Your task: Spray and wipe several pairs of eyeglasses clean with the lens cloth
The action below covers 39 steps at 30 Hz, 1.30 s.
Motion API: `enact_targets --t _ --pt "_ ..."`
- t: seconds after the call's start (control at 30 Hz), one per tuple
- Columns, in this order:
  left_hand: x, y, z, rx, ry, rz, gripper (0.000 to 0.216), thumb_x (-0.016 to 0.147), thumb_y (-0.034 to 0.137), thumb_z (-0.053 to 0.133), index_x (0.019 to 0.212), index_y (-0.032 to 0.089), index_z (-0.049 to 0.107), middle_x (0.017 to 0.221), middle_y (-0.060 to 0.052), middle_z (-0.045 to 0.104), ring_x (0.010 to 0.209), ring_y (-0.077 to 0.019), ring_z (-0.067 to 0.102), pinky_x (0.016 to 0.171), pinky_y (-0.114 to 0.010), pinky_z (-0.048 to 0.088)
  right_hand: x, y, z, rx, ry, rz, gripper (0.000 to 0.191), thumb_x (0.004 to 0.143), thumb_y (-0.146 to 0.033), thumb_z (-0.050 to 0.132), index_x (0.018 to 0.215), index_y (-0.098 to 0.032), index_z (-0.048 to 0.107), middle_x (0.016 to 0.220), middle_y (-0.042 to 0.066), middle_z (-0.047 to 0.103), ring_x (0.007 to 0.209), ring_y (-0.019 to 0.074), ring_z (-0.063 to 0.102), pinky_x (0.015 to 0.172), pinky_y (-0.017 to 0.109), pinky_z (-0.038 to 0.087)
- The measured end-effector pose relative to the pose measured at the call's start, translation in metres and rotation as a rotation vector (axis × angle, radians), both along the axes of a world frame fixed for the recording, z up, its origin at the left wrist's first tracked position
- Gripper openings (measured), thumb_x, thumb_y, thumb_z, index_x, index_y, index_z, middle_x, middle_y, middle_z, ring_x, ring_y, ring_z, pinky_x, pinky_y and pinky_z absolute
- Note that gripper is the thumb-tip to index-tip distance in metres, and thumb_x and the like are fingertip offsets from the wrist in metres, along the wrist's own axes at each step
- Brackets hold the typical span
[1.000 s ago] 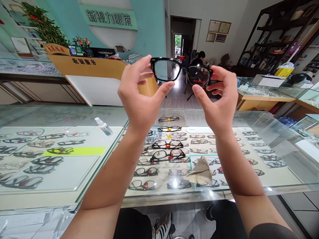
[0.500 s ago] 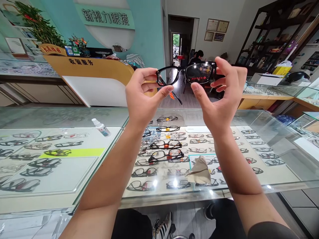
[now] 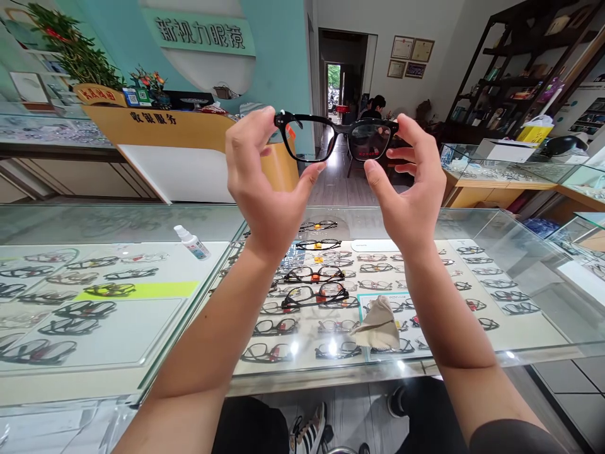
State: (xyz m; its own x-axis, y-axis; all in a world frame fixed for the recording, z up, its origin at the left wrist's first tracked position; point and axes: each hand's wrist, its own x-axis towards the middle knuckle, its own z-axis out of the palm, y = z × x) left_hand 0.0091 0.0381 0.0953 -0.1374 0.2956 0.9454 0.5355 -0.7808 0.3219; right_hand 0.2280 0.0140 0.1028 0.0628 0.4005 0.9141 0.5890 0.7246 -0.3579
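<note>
Black-framed eyeglasses [image 3: 342, 130] are held up in front of me, above the glass counter, with red lettering on the lens at the right. My left hand [image 3: 267, 164] grips the frame's left end, its thumb below the lens. At the other end my right hand [image 3: 411, 180] holds the frame by the hinge corner, thumb under the right lens. Below, on the glass top, lie black eyeglasses [image 3: 315, 294] with an orange-red tag, and more pairs behind them in a column. A beige cloth [image 3: 379, 325] sits crumpled to their right.
A white spray bottle [image 3: 191, 242] stands on the counter at left. Rows of eyeglasses show inside the glass display case [image 3: 520, 328]. Beyond are a cashier desk [image 3: 179, 151], a dark shelf [image 3: 510, 69] and a seated person [image 3: 375, 107] at the back.
The eyeglasses have turned to face more squarely, and their left end has moved left and up with my left hand. My right hand has shifted slightly left. The things on the counter stay put.
</note>
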Motion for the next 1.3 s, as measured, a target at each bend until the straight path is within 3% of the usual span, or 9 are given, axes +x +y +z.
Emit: enact_targets --t 0.17,0.27,0.37,0.5,0.67,0.77,0.87,1.03,1.3 --pt "-0.004 0.016 -0.008 0.098 0.027 -0.059 0.084 0.089 0.065 0.083 0.161 0.049 0.042 0.165 -0.004 0.052 0.152 -0.0403 0.055 0.115 -0.064 0.054 -0.004 -0.008 0.001 0.016 -0.003 -0.014 0.057 0.108 -0.053 0.056 0.163 -0.04 0.045 0.157 0.012 0.058 0.141 0.0362 0.062 0.112 0.062 0.057" --pt "-0.006 0.028 -0.012 0.136 0.068 -0.052 0.092 0.09 0.069 0.08 0.167 0.049 0.032 0.167 -0.004 0.051 0.15 -0.0375 0.058 0.111 -0.059 0.058 -0.008 -0.013 0.001 0.033 -0.013 -0.017 0.056 0.11 -0.048 0.054 0.164 -0.04 0.043 0.158 0.012 0.056 0.147 0.0368 0.057 0.113 0.062 0.057" --pt "-0.007 0.037 -0.014 0.126 0.088 -0.076 0.1 0.09 0.074 0.078 0.169 0.046 0.024 0.166 -0.007 0.052 0.15 -0.0364 0.059 0.108 -0.055 0.06 -0.012 -0.018 0.001 0.033 0.013 0.009 0.056 0.11 -0.044 0.055 0.164 -0.041 0.044 0.158 0.011 0.055 0.152 0.0378 0.054 0.116 0.064 0.056" --pt "-0.007 0.042 -0.015 0.058 0.052 -0.188 0.096 0.092 0.074 0.076 0.168 0.046 0.026 0.166 -0.006 0.052 0.151 -0.038 0.058 0.109 -0.056 0.059 -0.018 -0.023 0.001 0.001 0.108 0.108 0.055 0.11 -0.047 0.055 0.163 -0.042 0.046 0.161 0.009 0.053 0.158 0.0398 0.048 0.122 0.066 0.052" --pt "-0.005 0.03 -0.02 0.176 0.082 -0.051 0.096 0.095 0.07 0.075 0.17 0.045 0.021 0.168 -0.006 0.049 0.158 -0.0388 0.049 0.107 -0.058 0.062 -0.018 -0.008 0.0 0.093 0.253 0.224 0.042 0.111 -0.051 0.053 0.15 -0.036 0.056 0.154 0.008 0.06 0.152 0.0327 0.057 0.122 0.054 0.055" --pt "-0.004 0.017 -0.023 0.186 0.128 -0.064 0.1 0.093 0.068 0.078 0.171 0.042 0.021 0.173 -0.006 0.045 0.166 -0.0401 0.036 0.113 -0.062 0.06 -0.01 0.014 -0.005 -0.056 0.307 0.304 0.041 0.112 -0.054 0.049 0.145 -0.033 0.061 0.153 0.008 0.064 0.146 0.0296 0.063 0.114 0.049 0.061" --pt "-0.004 0.005 -0.022 0.163 0.111 -0.102 0.096 0.09 0.065 0.083 0.167 0.041 0.03 0.174 -0.006 0.044 0.168 -0.0414 0.031 0.119 -0.065 0.056 0.001 0.034 -0.013 -0.205 0.3 0.359 0.049 0.112 -0.062 0.042 0.147 -0.034 0.062 0.145 0.008 0.068 0.145 0.0297 0.066 0.105 0.048 0.065" --pt "-0.001 0.006 -0.02 0.176 0.084 -0.059 0.09 0.091 0.063 0.082 0.164 0.042 0.033 0.171 -0.006 0.044 0.168 -0.0412 0.029 0.12 -0.066 0.054 0.011 0.044 -0.018 -0.252 0.247 0.407 0.056 0.108 -0.073 0.044 0.153 -0.043 0.058 0.141 0.007 0.07 0.145 0.0307 0.066 0.108 0.051 0.063" --pt "-0.004 0.037 -0.016 0.186 0.081 -0.018 0.09 0.094 0.076 0.07 0.166 0.049 0.023 0.16 -0.009 0.052 0.145 -0.0342 0.06 0.094 -0.054 0.067 -0.003 0.023 -0.006 -0.095 0.415 0.431 0.042 0.102 -0.064 0.065 0.131 -0.035 0.068 0.142 0.006 0.067 0.142 0.029 0.065 0.124 0.052 0.053"
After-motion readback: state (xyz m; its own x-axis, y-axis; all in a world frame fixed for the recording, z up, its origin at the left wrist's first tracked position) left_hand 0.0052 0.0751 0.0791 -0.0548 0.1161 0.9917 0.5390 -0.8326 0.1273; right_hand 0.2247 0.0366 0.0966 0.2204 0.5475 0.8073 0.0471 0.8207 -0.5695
